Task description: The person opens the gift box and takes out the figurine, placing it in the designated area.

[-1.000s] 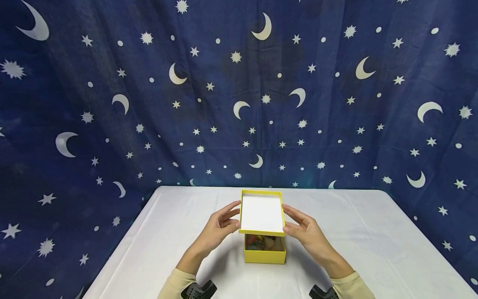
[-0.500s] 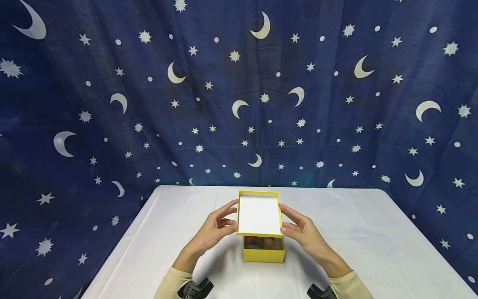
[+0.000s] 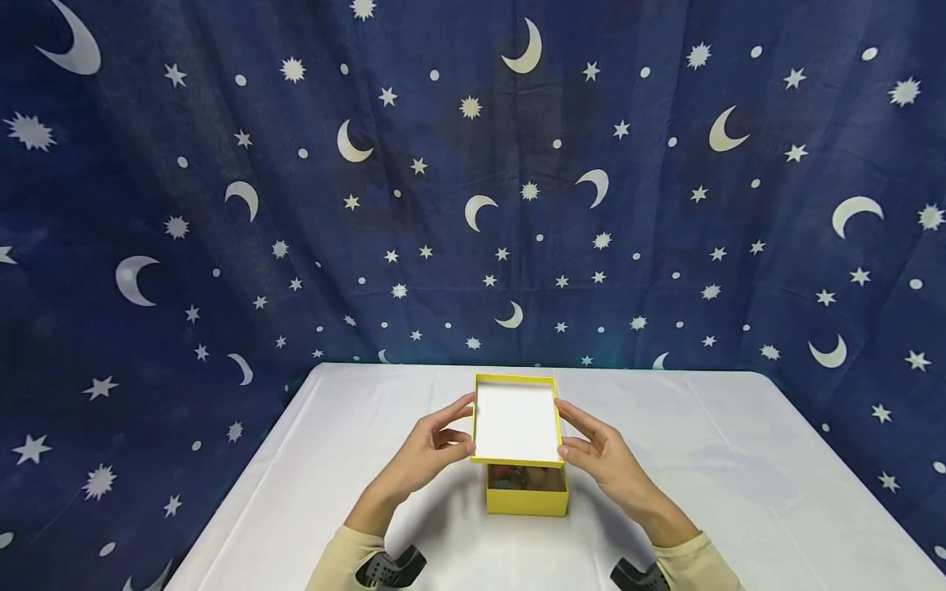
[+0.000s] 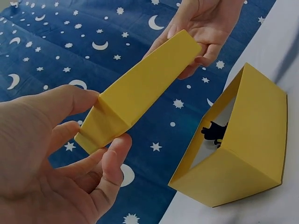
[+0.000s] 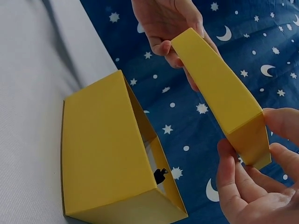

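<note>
A yellow box lid (image 3: 516,420) with a white inside is held up over the yellow box (image 3: 526,502), its inner side facing the head camera. My left hand (image 3: 423,455) grips the lid's left edge between thumb and fingers. On the opposite edge, my right hand (image 3: 609,464) pinches it the same way. Both wrist views show a gap between the lid and the box, which stands on the table. Dark and reddish small things (image 3: 528,477) lie inside the box, mostly hidden by the lid; a black piece (image 4: 215,132) shows at the opening in the left wrist view.
White cloth covers the table (image 3: 695,476). Behind its far edge hangs a dark blue curtain (image 3: 443,180) with moons and stars. Each wrist carries a black camera mount (image 3: 392,568) over a beige sleeve (image 3: 343,562).
The lid has come down slightly relative to the box, so less of the box's contents shows. Both hands keep their grip, and the head view has shifted a little.
</note>
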Tool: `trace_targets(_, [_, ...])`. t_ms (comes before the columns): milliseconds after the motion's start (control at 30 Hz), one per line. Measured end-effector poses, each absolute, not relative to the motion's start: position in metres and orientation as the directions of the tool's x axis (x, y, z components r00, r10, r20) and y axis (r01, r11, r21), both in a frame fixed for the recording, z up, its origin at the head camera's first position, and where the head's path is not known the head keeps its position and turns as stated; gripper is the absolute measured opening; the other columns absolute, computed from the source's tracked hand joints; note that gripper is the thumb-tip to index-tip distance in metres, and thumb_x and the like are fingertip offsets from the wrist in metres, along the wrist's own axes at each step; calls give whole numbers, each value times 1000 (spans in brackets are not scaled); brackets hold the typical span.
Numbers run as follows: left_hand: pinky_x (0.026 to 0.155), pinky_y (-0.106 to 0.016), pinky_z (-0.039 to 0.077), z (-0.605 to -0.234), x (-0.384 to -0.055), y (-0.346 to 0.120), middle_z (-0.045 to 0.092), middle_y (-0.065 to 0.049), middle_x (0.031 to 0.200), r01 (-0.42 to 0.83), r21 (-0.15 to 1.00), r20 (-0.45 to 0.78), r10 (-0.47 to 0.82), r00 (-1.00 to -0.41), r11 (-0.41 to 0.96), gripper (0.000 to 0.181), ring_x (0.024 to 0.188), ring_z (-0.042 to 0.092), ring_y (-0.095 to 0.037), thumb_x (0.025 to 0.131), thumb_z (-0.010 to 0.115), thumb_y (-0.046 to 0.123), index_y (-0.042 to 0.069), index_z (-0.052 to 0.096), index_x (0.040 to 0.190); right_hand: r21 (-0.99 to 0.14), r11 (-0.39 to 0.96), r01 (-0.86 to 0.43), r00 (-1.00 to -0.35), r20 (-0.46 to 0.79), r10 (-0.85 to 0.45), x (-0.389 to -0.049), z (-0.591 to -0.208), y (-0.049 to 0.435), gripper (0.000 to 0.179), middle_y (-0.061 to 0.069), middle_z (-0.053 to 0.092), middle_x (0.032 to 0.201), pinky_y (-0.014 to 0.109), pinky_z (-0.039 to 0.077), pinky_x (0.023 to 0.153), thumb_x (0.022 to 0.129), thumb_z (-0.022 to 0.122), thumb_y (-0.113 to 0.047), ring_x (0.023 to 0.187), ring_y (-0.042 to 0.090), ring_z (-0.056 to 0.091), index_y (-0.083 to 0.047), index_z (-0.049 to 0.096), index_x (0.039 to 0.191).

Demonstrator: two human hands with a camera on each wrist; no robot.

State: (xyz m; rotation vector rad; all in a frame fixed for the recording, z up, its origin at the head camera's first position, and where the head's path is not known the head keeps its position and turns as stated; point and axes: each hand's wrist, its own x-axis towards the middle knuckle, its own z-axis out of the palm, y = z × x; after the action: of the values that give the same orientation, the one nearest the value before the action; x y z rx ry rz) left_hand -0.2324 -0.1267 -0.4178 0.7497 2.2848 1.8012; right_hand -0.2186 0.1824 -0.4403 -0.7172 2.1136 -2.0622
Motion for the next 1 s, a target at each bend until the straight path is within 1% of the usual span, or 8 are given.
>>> trace_targets(133, [88,-23,52,-415,-232,-127,44,-25,154,309,934,197,466,-863,178,68,104,65,-22,96,68,11,16,38,157,-966,-19,-258,-886,245,-393,-218,-440,183,70,29,18,165,18,54,93,100,60,-4,115,1,65,1,23,159])
trace_targets(267, [89,-23,52,-410,-231,-130,46,-25,153,314,929,194,465,-864,196,66,103,67,-22,97,67,12,16,40,156,-967,-16,-254,-886,240,-397,-217,-440,181,69,29,19,165,18,54,94,100,59,-5,115,2,65,0,23,159])
trace_targets(433, [89,-22,54,-405,-233,-135,47,-26,152,312,933,195,477,-857,179,64,100,69,-18,96,67,12,15,41,155,-964,8,-264,-887,240,-396,-217,-438,179,68,28,21,165,18,53,95,101,59,-7,115,3,66,-2,24,159])
trace_targets(567, [90,-22,53,-404,-233,-138,45,-30,152,310,934,190,487,-852,179,65,100,69,-14,97,67,12,12,40,156,-964,29,-263,-890,231,-392,-216,-435,177,68,27,21,165,17,52,96,101,60,-9,116,1,65,-3,24,160])
trace_targets(733, [91,-22,53,-403,-233,-145,45,-31,152,300,932,171,482,-859,204,66,101,70,-15,97,67,13,12,38,157,-966,38,-257,-892,222,-394,-216,-429,171,70,25,23,165,17,52,96,101,61,-11,116,1,65,-6,25,160])
trace_targets(867, [92,-23,52,-403,-232,-152,45,-30,152,280,931,145,468,-872,233,67,101,69,-17,97,68,15,13,38,157,-963,47,-265,-886,224,-406,-219,-426,165,70,25,25,165,18,53,95,100,63,-11,119,7,65,-6,26,160])
trace_targets(1000, [92,-23,53,-404,-230,-157,45,-29,153,272,932,134,469,-873,240,67,101,68,-17,97,67,14,13,37,157,-962,57,-269,-878,220,-425,-220,-425,159,71,26,24,164,19,53,96,100,63,-12,126,21,64,-5,26,160])
